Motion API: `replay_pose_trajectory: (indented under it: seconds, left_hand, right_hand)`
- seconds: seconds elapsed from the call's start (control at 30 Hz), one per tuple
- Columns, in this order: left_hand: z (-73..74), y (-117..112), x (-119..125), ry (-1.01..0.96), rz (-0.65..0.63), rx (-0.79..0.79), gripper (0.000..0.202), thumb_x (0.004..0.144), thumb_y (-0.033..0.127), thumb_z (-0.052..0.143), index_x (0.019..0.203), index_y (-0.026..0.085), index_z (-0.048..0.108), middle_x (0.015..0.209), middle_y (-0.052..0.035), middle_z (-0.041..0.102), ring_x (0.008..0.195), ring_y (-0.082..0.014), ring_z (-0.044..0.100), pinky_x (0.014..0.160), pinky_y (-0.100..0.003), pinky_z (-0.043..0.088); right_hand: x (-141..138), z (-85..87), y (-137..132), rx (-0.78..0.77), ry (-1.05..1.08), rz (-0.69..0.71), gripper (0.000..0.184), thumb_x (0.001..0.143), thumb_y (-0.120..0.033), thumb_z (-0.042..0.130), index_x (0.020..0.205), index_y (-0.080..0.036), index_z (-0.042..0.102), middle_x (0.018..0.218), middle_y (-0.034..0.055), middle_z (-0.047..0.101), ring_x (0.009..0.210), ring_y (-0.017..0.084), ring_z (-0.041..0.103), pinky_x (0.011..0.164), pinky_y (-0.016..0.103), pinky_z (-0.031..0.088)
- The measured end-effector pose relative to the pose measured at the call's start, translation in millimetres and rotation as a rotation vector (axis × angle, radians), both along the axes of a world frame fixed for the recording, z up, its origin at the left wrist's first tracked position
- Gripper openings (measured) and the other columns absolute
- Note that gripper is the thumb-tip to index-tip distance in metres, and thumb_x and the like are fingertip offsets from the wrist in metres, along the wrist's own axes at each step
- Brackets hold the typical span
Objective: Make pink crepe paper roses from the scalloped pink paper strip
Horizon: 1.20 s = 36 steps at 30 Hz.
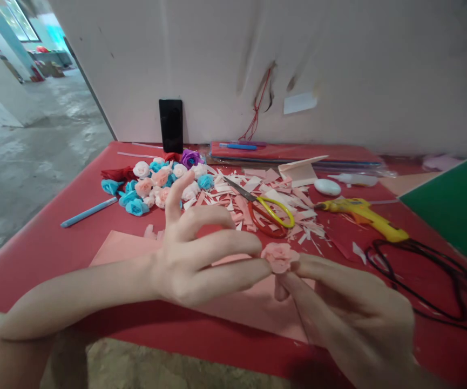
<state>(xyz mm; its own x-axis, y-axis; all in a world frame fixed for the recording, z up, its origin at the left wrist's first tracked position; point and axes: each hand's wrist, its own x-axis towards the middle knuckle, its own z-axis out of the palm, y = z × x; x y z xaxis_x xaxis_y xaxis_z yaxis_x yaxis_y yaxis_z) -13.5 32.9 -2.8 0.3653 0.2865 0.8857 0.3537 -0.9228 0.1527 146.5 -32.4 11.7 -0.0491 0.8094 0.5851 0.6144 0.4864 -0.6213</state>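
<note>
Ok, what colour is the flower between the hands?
The flower is pink, best seen in the head view.

A glue gun (373, 216), scissors (256, 200) and paper scraps (241, 208) mark a craft workspace.

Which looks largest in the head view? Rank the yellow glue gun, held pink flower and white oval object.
1. Yellow glue gun
2. Held pink flower; being nearest the camera may enlarge it
3. White oval object

Left forearm (91, 289), left grip (195, 259), right grip (358, 308) — bare.
</note>
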Motion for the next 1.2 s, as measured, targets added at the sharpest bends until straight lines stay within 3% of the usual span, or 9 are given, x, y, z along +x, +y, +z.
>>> replay_pose_trajectory:
  seconds: [0.07,0.13,0.43,0.53,0.67,0.87,1.03,1.1,1.2]
  left_hand:
    - [3.9,1,0,-0.049,0.008,0.257,0.013,0.078,0.021,0.06,0.067,0.028,0.06,0.06,0.0071,0.059,0.065,-0.0131,0.052,0.104,-0.052,0.037]
    - [5.3,2,0,-0.052,0.024,0.353,0.013,0.077,0.017,0.059,0.068,0.026,0.061,0.064,0.006,0.061,0.068,-0.0136,0.052,0.105,-0.052,0.037]
    - [2.8,2,1,-0.047,0.052,0.285,0.017,0.082,0.021,0.056,0.066,0.027,0.057,0.068,0.0079,0.062,0.071,-0.012,0.054,0.104,-0.051,0.04]
    - [2.0,2,0,-0.075,0.001,0.308,0.015,0.083,0.023,0.055,0.069,0.025,0.059,0.066,0.0068,0.063,0.071,-0.0125,0.055,0.102,-0.049,0.042]
    - [3.5,2,-2,-0.012,-0.044,0.309,0.019,0.085,0.023,0.053,0.066,0.024,0.057,0.066,0.0074,0.065,0.069,-0.011,0.056,0.099,-0.044,0.046]
    - [13.5,-1,-10,0.09,-0.096,0.305,0.013,0.078,0.019,0.062,0.068,0.024,0.056,0.07,0.0096,0.066,0.067,-0.009,0.058,0.095,-0.041,0.048]
    - [4.2,-5,-6,0.084,-0.036,0.258,0.011,0.078,0.018,0.061,0.07,0.025,0.059,0.07,0.0091,0.066,0.074,-0.01,0.058,0.098,-0.038,0.046]
    - [-2.3,-7,-1,-0.098,0.0,0.276,0.011,0.076,0.021,0.064,0.069,0.025,0.058,0.066,0.0097,0.064,0.068,-0.0099,0.056,0.097,-0.04,0.046]
    - [-8.1,-9,2,-0.028,-0.028,0.272,0.011,0.078,0.023,0.064,0.071,0.028,0.056,0.064,0.0113,0.063,0.068,-0.009,0.058,0.096,-0.038,0.047]
  right_hand:
    - [0,1.9,1,-0.031,0.004,0.029,0.026,0.079,-0.017,0.055,0.053,-0.022,0.053,0.045,-0.0049,0.058,0.037,0.009,0.053,0.038,0.017,0.045]
    - [1,4.0,1,-0.053,0.023,0.055,0.029,0.08,-0.017,0.053,0.051,-0.021,0.052,0.044,-0.0046,0.057,0.036,0.009,0.053,0.038,0.018,0.045]
    - [4,2.7,3,-0.127,0.102,0.126,0.026,0.08,-0.017,0.053,0.055,-0.021,0.058,0.05,-0.0034,0.063,0.044,0.01,0.059,0.045,0.018,0.049]
    - [7,-5.7,4,-0.247,0.174,0.199,0.024,0.08,-0.018,0.054,0.058,-0.022,0.061,0.055,-0.0031,0.063,0.054,0.012,0.061,0.053,0.019,0.051]
    - [8,-22.7,6,-0.457,0.397,0.376,0.02,0.082,-0.032,0.057,0.068,-0.024,0.067,0.07,0.0,0.063,0.065,0.014,0.061,0.058,0.023,0.051]
    - [2,-35.0,5,-0.705,0.698,0.473,0.024,0.08,-0.037,0.061,0.061,-0.023,0.064,0.048,-0.0047,0.048,0.049,0.009,0.047,0.054,0.022,0.044]
    - [-1,-34.0,4,-0.717,0.761,0.494,0.025,0.08,-0.037,0.062,0.06,-0.021,0.064,0.048,-0.0046,0.052,0.048,0.009,0.048,0.057,0.022,0.045]
    - [-2,-33.1,3,-0.71,0.767,0.497,0.027,0.08,-0.039,0.061,0.06,-0.022,0.063,0.047,-0.0047,0.052,0.046,0.009,0.048,0.055,0.022,0.046]
    - [-2,-32.8,3,-0.691,0.739,0.48,0.033,0.083,-0.041,0.056,0.056,-0.022,0.06,0.045,-0.0038,0.052,0.048,0.011,0.051,0.057,0.024,0.048]
